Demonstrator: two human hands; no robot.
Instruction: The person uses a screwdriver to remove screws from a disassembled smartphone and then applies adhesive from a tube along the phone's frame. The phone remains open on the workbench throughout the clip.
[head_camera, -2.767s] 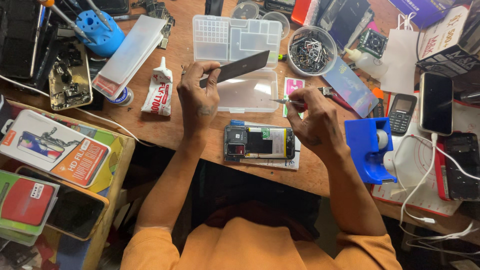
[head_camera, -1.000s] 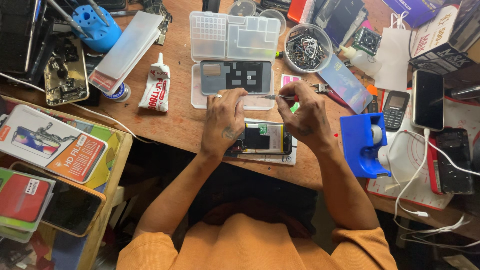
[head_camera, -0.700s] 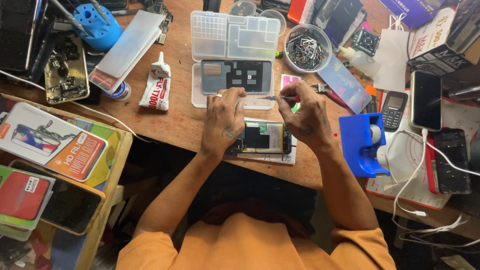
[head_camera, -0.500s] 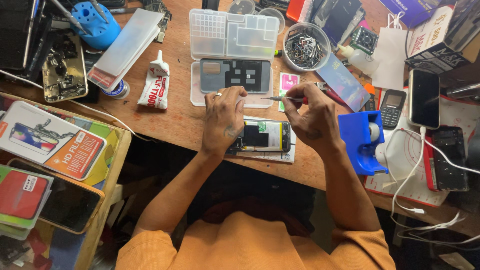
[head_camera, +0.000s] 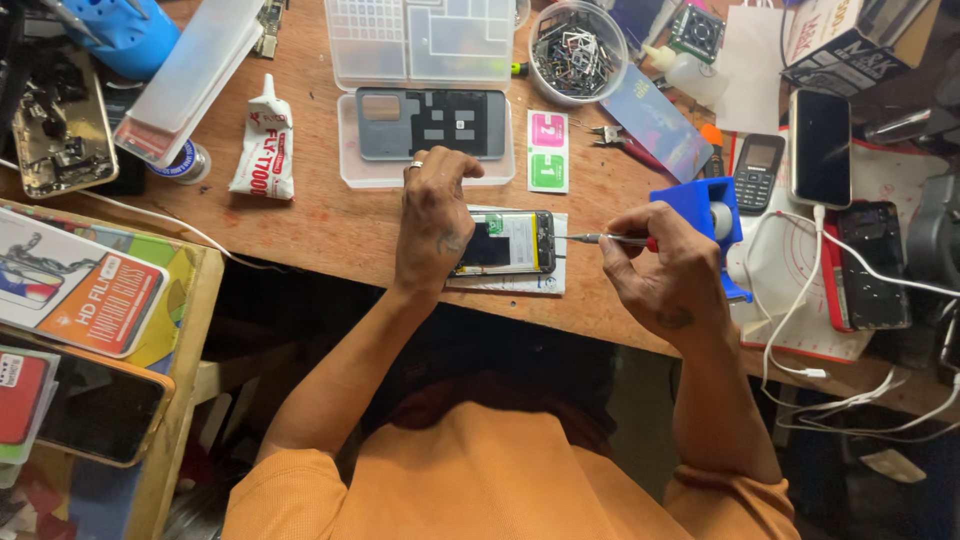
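At the near edge of the worktop (head_camera: 320, 215), you are pressing your left hand (head_camera: 432, 225) down over the left half of an opened phone (head_camera: 512, 242), fingers curled and closed on its frame, while your right hand (head_camera: 665, 275) is pinching a slim screwdriver (head_camera: 600, 239) whose tip is meeting the phone's right end. The phone is lying flat on a pale pad (head_camera: 520, 282), back off, green board and dark parts showing.

Judging by its build, this phone is handling as light and stiff but fragile: the bare board and any thin ribbons inside are likely tearing or cracking under a slip, and the smooth shell is probably sliding on the pad unless you are pinning it. The safest hold appears to be the long outer edges of the frame, away from the exposed parts, as your left hand is doing. The screwdriver is thin and light; you are gripping it at the red collar, close to the tip, which seems right for small screws.

Just beyond the phone, a dark back cover (head_camera: 432, 124) is resting in a clear tray (head_camera: 350, 170). A glue tube (head_camera: 264, 145) is lying to the left, a bowl (head_camera: 578, 42) of metal bits far right, and a blue holder (head_camera: 700, 215) sits beside your right hand.
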